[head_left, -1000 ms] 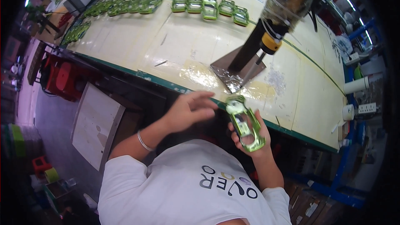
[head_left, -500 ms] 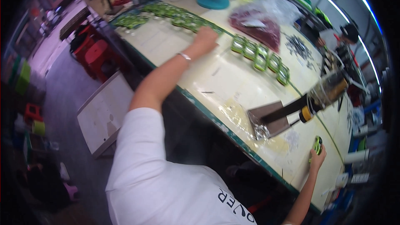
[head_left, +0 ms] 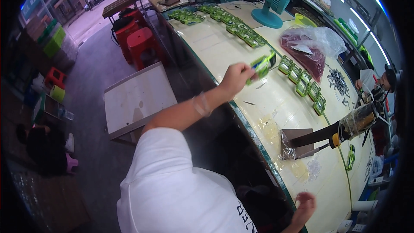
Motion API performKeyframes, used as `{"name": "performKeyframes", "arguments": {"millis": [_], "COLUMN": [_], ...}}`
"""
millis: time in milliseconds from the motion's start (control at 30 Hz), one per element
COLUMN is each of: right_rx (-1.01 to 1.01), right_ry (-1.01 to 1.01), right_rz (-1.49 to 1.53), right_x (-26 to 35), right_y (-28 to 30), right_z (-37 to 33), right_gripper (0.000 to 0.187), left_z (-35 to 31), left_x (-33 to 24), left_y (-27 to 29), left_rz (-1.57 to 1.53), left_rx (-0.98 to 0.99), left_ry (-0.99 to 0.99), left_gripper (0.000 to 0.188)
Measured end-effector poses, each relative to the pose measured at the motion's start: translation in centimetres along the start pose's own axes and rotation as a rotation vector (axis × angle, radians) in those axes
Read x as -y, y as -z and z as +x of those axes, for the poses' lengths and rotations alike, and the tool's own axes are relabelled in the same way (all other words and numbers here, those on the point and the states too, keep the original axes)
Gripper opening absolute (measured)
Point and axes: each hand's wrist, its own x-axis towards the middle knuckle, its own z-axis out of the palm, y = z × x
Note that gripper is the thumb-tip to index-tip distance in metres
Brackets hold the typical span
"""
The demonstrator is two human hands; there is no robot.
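My left hand [head_left: 235, 77] is closed on a bright green moulded piece [head_left: 263, 67] with dark and blue parts, held above the table [head_left: 207, 47] near its front edge. Its exact kind is unclear. Beyond it lies a row of green-rimmed, oval see-through pieces [head_left: 244, 33]. A second, shorter row of similar pieces [head_left: 303, 83] sits to the right. My right hand [head_left: 305, 207], somewhat blurred, hovers by the near right edge with loosely bent fingers and no visible object in it. Another green piece [head_left: 351, 157] lies farther right, apart from that hand.
A bench device [head_left: 319, 133] with a dark arm and a brown base plate stands at the right. Behind are a plastic bag of dark red items [head_left: 306, 54], a pile of small dark parts [head_left: 337, 82] and a teal fan [head_left: 276, 2]. Red stools [head_left: 142, 43] stand left; a person works far right.
My left hand has come back from the far row with a green piece. My right hand has let go of its green piece and drawn nearer. The view has shifted left.
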Motion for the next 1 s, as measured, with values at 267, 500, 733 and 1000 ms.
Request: {"name": "performKeyframes", "arguments": {"millis": [267, 500, 733, 1000], "right_rx": [0.105, -0.028, -0.225, -0.511], "right_ry": [-0.181, -0.402, -0.304, -0.312], "right_rz": [0.375, 0.558, 0.108, 0.334], "right_x": [-5.6, -7.0, -7.0, -8.2], "right_y": [-18.7, -19.1, -14.0, -11.8], "right_z": [2.2, 0.3, -4.5, -9.6], "right_gripper": [0.090, 0.069, 0.070, 0.069], "left_z": [-20.4, -16.8, -4.0, -0.1], "left_x": [-1.6, -1.7, 2.0, 3.9], "left_y": [-0.9, -0.4, 0.6, -5.8], "left_rz": [0.196, 0.351, 0.656, 0.734], "left_rx": [0.350, 0.653, 0.381, 0.647], "left_ry": [-0.308, -0.317, -0.208, -0.195], "left_gripper": [0.009, 0.013, 0.014, 0.013]}}
